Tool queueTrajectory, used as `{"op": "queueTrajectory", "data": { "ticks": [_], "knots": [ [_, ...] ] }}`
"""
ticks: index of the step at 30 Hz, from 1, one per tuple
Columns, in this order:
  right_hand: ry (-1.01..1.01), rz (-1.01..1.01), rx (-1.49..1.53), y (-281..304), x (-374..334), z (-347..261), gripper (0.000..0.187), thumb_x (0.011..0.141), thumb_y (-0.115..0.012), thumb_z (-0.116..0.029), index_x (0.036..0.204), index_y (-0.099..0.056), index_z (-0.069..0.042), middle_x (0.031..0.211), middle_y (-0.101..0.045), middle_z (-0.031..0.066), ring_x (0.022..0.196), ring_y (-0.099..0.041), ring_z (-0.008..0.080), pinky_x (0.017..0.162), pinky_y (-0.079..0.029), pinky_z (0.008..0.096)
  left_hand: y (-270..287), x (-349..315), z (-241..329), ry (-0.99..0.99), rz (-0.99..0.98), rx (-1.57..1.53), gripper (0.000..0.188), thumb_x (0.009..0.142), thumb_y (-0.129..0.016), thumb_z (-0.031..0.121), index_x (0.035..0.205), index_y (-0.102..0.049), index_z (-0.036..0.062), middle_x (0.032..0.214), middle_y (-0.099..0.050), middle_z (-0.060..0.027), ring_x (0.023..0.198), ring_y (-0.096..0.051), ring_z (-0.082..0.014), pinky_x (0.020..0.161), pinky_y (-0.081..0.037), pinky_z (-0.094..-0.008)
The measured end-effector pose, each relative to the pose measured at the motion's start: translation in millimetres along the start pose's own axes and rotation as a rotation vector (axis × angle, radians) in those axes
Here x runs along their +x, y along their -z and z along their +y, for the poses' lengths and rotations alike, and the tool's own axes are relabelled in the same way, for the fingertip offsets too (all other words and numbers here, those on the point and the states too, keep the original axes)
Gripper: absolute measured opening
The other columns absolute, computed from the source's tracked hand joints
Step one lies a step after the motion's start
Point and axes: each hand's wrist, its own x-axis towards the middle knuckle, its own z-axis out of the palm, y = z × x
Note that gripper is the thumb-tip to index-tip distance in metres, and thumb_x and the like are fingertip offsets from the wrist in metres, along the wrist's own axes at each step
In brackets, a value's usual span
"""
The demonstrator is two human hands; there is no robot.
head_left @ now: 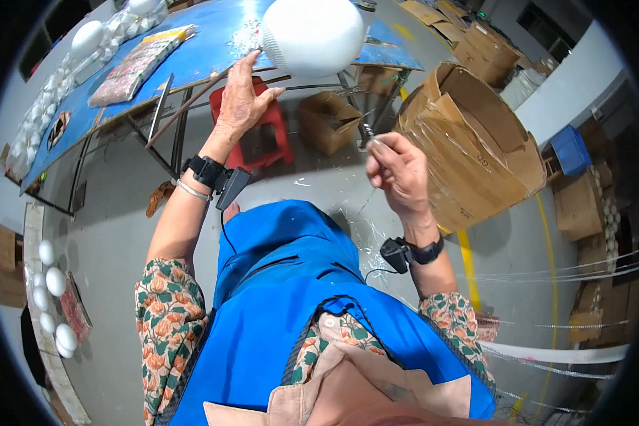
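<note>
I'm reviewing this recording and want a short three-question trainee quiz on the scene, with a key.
1. Which hand pinches a small item?
2. True or false: the left hand is nearer the large white ball than the other hand is.
3. What colour is the top of the table? (a) green (b) blue (c) yellow

Key: 1. the right hand; 2. true; 3. b

Behind left fingers (244, 77): black wrist unit (233, 187), thin black cable (224, 231), silver bangle (193, 191) are worn. Behind right fingers (392, 149): similar black unit (396, 254) is strapped. Farther back: orange-and-green floral sleeves (167, 305), beige collar (446, 399), black-edged blue apron (259, 302) are seen.
</note>
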Motion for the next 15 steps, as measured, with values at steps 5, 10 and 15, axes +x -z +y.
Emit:
{"op": "queueTrajectory", "data": {
  "ticks": [5,10,15],
  "knots": [
    [0.041,0.033,0.012,7,44,30,0.015,0.086,-0.054,-0.016,0.088,-0.056,-0.001,0.063,-0.055,0.0031,0.051,-0.048,0.0061,0.045,-0.036,0.0167,-26,24,-8,-0.065,0.018,0.186,0.087,0.061,-0.075,0.024,0.131,-0.026,0.0073,0.129,-0.031,-0.0186,0.116,-0.033,-0.0364,0.094,-0.031,-0.0447],
    [0.017,0.006,-0.058,5,76,45,0.016,0.085,-0.056,-0.016,0.086,-0.056,0.000,0.059,-0.054,0.0020,0.048,-0.045,0.0042,0.044,-0.036,0.0165,-27,26,-20,-0.060,0.020,0.098,0.097,0.057,-0.076,0.017,0.135,-0.021,0.0107,0.133,-0.026,-0.0158,0.120,-0.031,-0.0346,0.096,-0.030,-0.0432],
    [-0.085,-0.155,-0.151,-4,112,37,0.014,0.086,-0.055,-0.014,0.087,-0.055,0.000,0.062,-0.055,0.0031,0.051,-0.049,0.0052,0.047,-0.040,0.0177,-18,37,-38,-0.111,0.028,0.044,0.100,0.056,-0.078,0.022,0.136,-0.020,0.0124,0.129,-0.035,-0.0142,0.118,-0.037,-0.0320,0.098,-0.031,-0.0401]
  ]
}}
